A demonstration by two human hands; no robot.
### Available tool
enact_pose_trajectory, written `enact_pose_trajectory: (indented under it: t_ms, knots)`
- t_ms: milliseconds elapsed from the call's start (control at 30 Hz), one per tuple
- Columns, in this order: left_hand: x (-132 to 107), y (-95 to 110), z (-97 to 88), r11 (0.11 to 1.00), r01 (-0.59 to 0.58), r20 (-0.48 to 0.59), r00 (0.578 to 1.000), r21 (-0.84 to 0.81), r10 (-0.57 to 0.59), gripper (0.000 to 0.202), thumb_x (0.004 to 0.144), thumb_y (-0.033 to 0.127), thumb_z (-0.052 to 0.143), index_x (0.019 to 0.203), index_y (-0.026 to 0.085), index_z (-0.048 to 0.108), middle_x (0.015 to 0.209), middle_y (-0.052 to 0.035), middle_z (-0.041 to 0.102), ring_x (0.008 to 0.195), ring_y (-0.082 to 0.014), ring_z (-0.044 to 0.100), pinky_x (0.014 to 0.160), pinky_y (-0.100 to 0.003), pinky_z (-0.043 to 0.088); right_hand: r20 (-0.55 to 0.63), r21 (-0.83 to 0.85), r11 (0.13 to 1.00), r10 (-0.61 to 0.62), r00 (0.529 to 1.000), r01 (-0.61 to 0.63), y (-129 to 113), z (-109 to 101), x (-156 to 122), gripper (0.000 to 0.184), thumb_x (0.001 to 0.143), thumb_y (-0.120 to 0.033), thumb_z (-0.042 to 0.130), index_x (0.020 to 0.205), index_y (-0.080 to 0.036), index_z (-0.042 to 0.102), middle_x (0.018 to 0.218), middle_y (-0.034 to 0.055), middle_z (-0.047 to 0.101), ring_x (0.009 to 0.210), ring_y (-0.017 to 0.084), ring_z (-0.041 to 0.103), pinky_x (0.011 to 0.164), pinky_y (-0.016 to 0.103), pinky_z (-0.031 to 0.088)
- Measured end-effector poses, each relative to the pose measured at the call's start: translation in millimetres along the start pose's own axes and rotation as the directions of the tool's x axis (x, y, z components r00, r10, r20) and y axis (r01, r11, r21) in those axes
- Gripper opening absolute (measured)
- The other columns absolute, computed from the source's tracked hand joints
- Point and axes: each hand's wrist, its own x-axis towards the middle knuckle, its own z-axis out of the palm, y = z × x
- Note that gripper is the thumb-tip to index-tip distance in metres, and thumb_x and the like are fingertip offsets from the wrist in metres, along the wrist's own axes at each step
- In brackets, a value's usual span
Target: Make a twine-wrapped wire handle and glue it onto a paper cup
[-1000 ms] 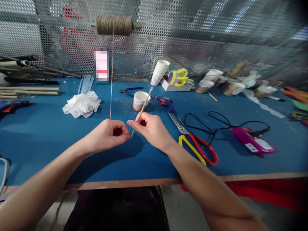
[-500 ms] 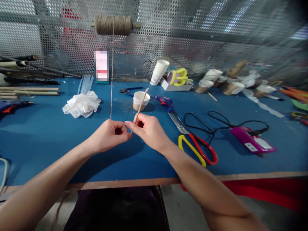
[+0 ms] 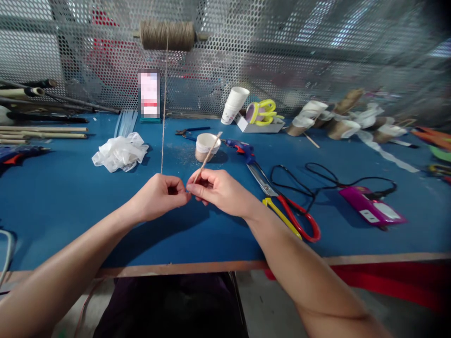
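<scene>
Blue bench top (image 3: 63, 202) fills most of the view, w/ perforated metal mesh (image 3: 282, 56) as the back wall. High on that mesh hangs the twine spool (image 3: 167, 35), lying sideways on its peg. On the bench to the right of my hands are big scissors (image 3: 292, 218) w/ yellow & red handles, blades pointing toward a blue glue gun (image 3: 241, 148). Left & further back is a crumpled white plastic bag (image 3: 120, 152). A paper cup (image 3: 205, 146), brown round its lower half, sits just behind my hands.

My L hand (image 3: 160, 196) is curled in a loose fist above the bench, thumb & fingertips pinched on the twine (image 3: 163, 122), which runs straight & taut up to the spool. My R hand (image 3: 220, 191) is closed round the lower end of a thin stick (image 3: 207, 157). The stick tilts up & away to the right, its tip in front of the cup's rim. Both sets of fingertips touch at the stick's base. Can't tell if the twine end is already on the stick, bc my fingers hide it.

To do this bit well, I reckon:
- Hold tension on the line from the spool so nothing goes slack.
- Pin the twine flat vs the stick right at the base.
- Roll the stick w/ R fingers rather than looping w/ L.
- Lay each turn touching its neighbour, no gaps or overlaps.
- The stick looks thin, so use a light grip & don't bend it.
</scene>
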Motion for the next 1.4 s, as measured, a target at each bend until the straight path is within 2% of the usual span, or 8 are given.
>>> enact_pose_trajectory:
  t_ms: [167,333,500,1000,1400]
  knots:
    - [-1.0,-0.1,-9.9,0.997,-0.06,0.034,0.998,0.041,0.059,0.023,0.074,0.034,0.051,0.066,0.014,0.057,0.052,0.0055,0.04,0.049,-0.0069,0.03,0.045,-0.02,0.024,-0.064,-0.045,0.999,0.004,0.998,-0.006,-0.3,-5.8,-0.7,0.017,0.078,-0.031,0.055,0.072,-0.016,0.049,0.058,-0.0034,0.049,0.048,0.007,0.044,0.046,0.021,0.037]
    - [-3.2,0.3,-12.1,0.993,-0.101,0.073,0.993,0.06,0.096,0.014,0.074,0.026,0.05,0.07,0.014,0.057,0.06,0.0028,0.05,0.055,-0.0084,0.04,0.05,-0.02,0.032,-0.108,-0.185,0.982,-0.061,0.992,0.04,1.3,-6.2,-0.7,0.022,0.078,-0.035,0.055,0.071,-0.015,0.049,0.055,-0.0042,0.045,0.048,0.007,0.037,0.047,0.022,0.032]
    - [-4.4,1.8,-10.0,0.99,-0.093,0.065,0.994,0.101,0.087,0.011,0.073,0.021,0.05,0.071,0.013,0.056,0.06,0.0025,0.052,0.054,-0.0082,0.041,0.051,-0.021,0.033,-0.152,-0.256,0.966,-0.086,0.985,0.045,2.0,-5.6,-1.0,0.023,0.081,-0.034,0.052,0.071,-0.014,0.05,0.056,-0.0038,0.045,0.048,0.007,0.035,0.046,0.022,0.03]
    - [-5.5,2.7,-8.0,0.988,-0.127,0.043,0.991,0.092,0.124,0.008,0.071,0.019,0.05,0.069,0.014,0.056,0.058,0.0029,0.052,0.053,-0.0079,0.042,0.05,-0.02,0.033,-0.248,-0.337,0.941,-0.127,0.96,0.037,0.4,0.7,-0.5,0.022,0.078,-0.032,0.055,0.066,-0.014,0.053,0.055,-0.0022,0.049,0.05,0.008,0.039,0.047,0.021,0.032]
    - [-6.1,4.0,-6.0,0.979,-0.151,0.037,0.988,0.139,0.147,0.008,0.07,0.018,0.049,0.065,0.014,0.053,0.054,0.0043,0.047,0.05,-0.0072,0.038,0.048,-0.019,0.031,-0.31,-0.33,0.942,-0.176,0.934,0.068,3.5,6.7,1.1,0.025,0.075,-0.029,0.057,0.058,-0.016,0.045,0.051,-0.0045,0.044,0.048,0.006,0.036,0.046,0.021,0.029]
